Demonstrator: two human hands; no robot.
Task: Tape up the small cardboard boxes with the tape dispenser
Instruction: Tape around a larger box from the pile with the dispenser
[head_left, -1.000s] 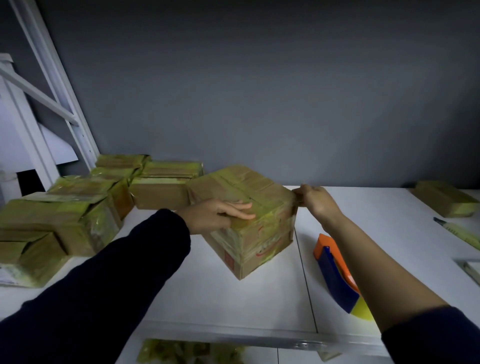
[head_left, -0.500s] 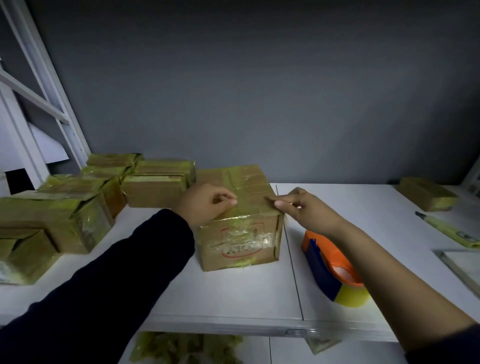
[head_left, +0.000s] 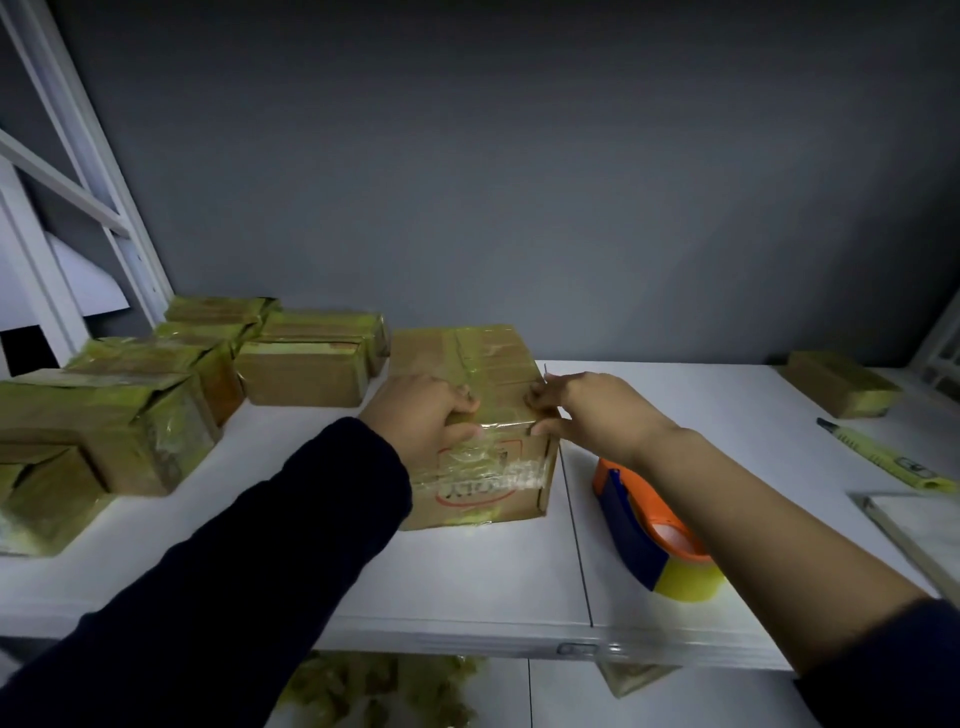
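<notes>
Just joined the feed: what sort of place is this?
Likely a packing station: taped cardboard boxes gathered on a white table, a tape dispenser beside the middle box, and a white rack at left.

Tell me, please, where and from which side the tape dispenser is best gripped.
Probably the orange-and-blue body of the tape dispenser, taken from above with the right hand: it lies under that arm, narrow orange back up, yellow tape roll at the near end.

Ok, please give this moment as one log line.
left hand: grips box top edge | right hand: pinches box corner | tape dispenser: lying on table, untouched
</notes>
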